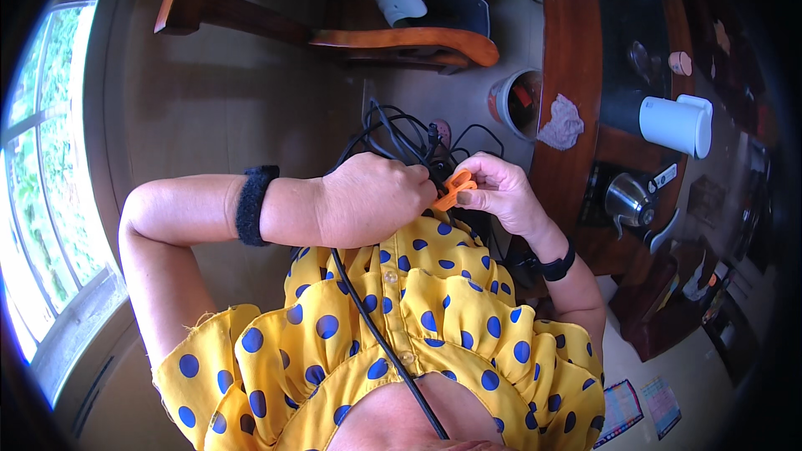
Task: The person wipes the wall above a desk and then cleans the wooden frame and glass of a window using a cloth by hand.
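Note:
Black cables (395, 138) hang in a loose, looped bundle in front of my lap. My left hand (379, 197) is closed around part of this bundle, its back to the camera and its fingertips mostly hidden. Close beside those fingers, an orange plastic clip (460, 183) is pinched between the thumb and fingers of my right hand (501, 191). The clip lies against the cables; whether its jaws have closed on them cannot be made out. Another black cable (369, 313) runs down over my yellow dotted top.
A wooden chair arm (407, 39) stands ahead. On the right are a bucket-like bin (501, 103) and a wooden table (567, 44). The table bears a crumpled cloth (562, 122), a white jug (673, 125) and a metal kettle (628, 199). A bright window (56, 156) is at the left.

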Demonstrator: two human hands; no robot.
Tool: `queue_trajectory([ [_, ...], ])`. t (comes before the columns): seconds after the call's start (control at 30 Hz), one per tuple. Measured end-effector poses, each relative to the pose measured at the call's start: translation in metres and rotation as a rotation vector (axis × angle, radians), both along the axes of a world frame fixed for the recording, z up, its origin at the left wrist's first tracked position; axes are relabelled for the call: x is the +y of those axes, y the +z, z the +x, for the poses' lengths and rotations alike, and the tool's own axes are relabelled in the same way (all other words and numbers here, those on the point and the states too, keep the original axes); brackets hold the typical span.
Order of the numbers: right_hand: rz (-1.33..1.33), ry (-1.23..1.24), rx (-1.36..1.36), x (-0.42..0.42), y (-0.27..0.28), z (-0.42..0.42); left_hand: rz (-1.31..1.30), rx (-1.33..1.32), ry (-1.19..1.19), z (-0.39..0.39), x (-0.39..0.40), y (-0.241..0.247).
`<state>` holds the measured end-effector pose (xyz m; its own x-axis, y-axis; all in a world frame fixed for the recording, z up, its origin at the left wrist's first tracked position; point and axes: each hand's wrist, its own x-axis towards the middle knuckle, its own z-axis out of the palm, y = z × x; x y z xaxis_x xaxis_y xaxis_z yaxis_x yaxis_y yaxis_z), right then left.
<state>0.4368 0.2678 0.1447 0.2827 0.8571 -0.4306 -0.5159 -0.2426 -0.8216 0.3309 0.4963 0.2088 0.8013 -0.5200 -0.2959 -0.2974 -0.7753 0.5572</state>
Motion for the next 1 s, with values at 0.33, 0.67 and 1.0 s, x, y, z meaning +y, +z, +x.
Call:
queue_trajectory([
  [0.33,0.004,-0.004,-0.059,0.000,0.002,-0.002,0.092,0.220,-0.092,0.000,-0.005,0.002],
  [0.67,-0.014,-0.029,-0.110,0.002,0.007,0.000,-0.096,0.022,0.066,-0.008,-0.003,-0.002],
  [1.0,-0.027,-0.044,-0.025,0.005,-0.001,-0.002,-0.156,-0.144,0.198,-0.008,-0.006,-0.011],
])
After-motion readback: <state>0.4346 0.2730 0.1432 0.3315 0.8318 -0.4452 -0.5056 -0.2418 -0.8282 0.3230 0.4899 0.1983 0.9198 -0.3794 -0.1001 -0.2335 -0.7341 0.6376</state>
